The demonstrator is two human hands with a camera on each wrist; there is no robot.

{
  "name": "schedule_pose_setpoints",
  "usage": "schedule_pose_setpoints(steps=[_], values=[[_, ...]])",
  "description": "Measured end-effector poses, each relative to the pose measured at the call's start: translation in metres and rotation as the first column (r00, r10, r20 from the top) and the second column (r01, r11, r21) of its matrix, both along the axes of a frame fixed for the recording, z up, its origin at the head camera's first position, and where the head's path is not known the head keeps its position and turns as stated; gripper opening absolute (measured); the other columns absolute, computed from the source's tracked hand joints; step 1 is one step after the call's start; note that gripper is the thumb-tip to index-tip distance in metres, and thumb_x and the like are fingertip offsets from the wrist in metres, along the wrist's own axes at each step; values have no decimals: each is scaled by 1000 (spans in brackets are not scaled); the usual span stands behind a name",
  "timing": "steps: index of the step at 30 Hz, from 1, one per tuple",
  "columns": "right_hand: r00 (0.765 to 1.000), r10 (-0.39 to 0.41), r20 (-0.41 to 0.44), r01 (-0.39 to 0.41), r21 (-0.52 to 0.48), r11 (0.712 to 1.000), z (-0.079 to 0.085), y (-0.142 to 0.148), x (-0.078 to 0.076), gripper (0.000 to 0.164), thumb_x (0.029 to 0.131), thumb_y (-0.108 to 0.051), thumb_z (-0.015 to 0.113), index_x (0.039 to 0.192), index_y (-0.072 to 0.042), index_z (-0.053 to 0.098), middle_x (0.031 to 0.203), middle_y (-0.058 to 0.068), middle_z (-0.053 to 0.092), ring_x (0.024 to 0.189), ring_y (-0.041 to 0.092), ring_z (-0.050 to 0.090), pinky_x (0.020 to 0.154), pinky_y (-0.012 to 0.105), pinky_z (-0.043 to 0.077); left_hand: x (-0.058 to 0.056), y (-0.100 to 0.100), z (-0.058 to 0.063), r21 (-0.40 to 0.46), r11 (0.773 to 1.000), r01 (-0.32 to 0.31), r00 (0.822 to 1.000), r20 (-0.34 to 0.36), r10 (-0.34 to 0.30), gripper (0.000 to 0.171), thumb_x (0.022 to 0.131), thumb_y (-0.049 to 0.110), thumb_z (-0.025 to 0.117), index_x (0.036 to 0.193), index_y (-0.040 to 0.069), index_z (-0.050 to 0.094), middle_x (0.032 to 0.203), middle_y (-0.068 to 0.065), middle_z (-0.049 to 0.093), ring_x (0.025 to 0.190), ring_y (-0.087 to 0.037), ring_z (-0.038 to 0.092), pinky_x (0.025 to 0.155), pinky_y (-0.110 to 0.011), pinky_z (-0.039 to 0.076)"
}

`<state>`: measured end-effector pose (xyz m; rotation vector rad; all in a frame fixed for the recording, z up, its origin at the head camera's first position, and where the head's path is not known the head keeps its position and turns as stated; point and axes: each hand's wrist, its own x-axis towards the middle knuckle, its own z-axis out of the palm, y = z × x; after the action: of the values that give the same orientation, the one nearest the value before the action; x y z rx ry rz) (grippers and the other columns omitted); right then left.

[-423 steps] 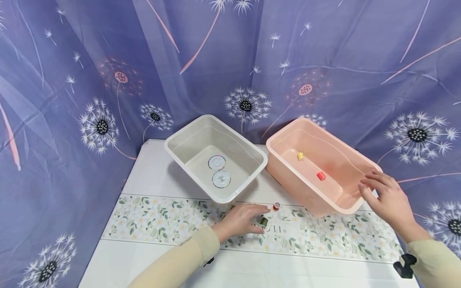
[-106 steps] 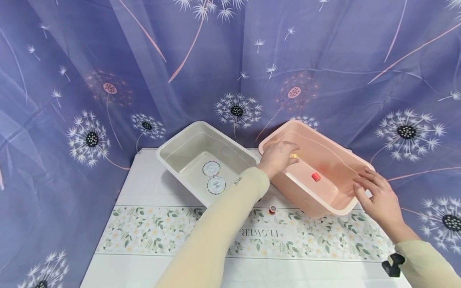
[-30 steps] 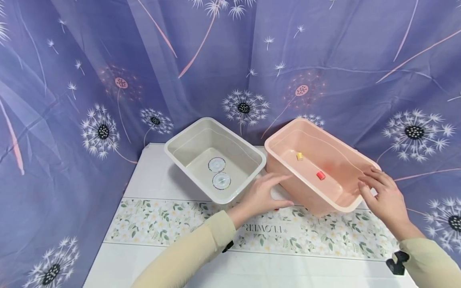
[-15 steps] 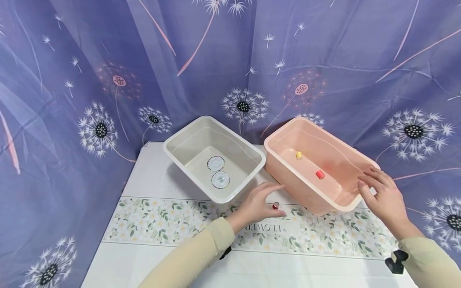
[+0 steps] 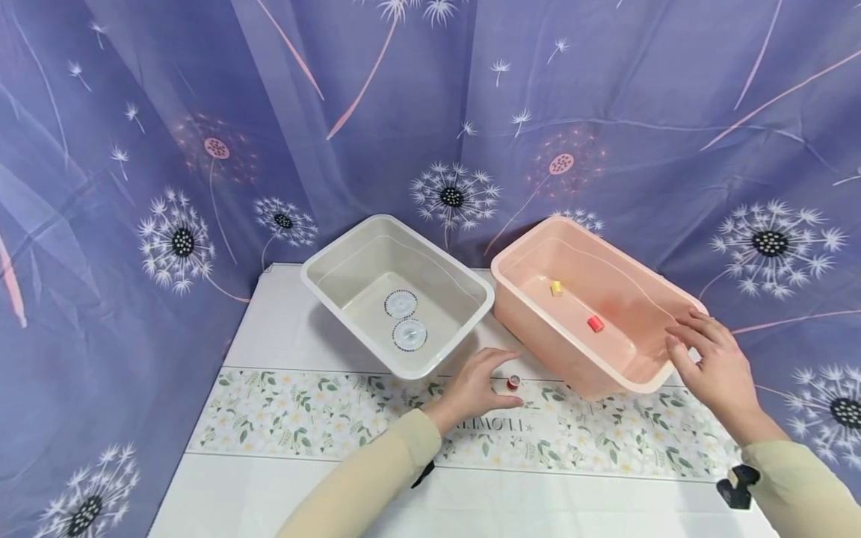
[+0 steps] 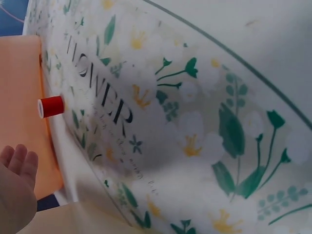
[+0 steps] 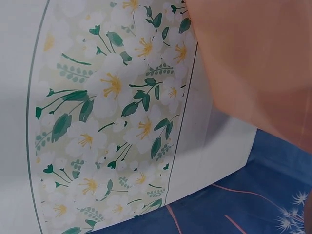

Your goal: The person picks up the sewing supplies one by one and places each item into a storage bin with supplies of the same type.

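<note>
A small red thread spool (image 5: pixel 514 382) stands on the table in the head view. My left hand (image 5: pixel 471 387) is beside it, thumb and fingers spread apart with the spool just beyond their tips and nothing held. The left wrist view shows the same red spool (image 6: pixel 51 107) past part of my left hand (image 6: pixel 18 187). My right hand (image 5: pixel 718 366) rests at the right end of the pink bin (image 5: pixel 545 347), fingers loosely bent over its rim. A yellow spool (image 5: pixel 556 288) and a red spool (image 5: pixel 595 323) lie inside that bin.
Left of the pink bin is a grey bin (image 5: pixel 356 329) holding two round pin wheels, one (image 5: pixel 400 304) behind the other (image 5: pixel 409 335). A floral band (image 5: pixel 289 415) crosses the white table. A purple dandelion-print curtain (image 5: pixel 377 112) hangs behind and at the sides.
My left hand was inside the pink bin earlier, then came back to the red spool on the table. A green spool once beside it is now out of sight. The right hand stays put.
</note>
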<state>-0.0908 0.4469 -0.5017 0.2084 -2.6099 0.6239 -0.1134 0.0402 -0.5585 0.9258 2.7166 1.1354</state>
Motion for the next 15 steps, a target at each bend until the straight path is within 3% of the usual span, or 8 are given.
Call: schedule_pose_setpoints(steps=[8,15], values=[[1000,1,5,-1,-3,1000,1,0,0,33,105,-20,61,122,6,73,141,30,61,148,43,45,131,50,28,-3,5,-11,-20,999,-40,997,59,41,77,85,35,93,153,22,59,146,4,64,132,-13,61,114,-27,48],[1000,3,-25,-3,0,1000,0,-2,-1,33,104,-20,64,122,6,74,140,29,63,144,46,48,132,42,28,-6,9,-22,-22,997,-68,994,85,69,66,87,29,92,146,17,64,140,1,68,125,-14,64,110,-26,51]])
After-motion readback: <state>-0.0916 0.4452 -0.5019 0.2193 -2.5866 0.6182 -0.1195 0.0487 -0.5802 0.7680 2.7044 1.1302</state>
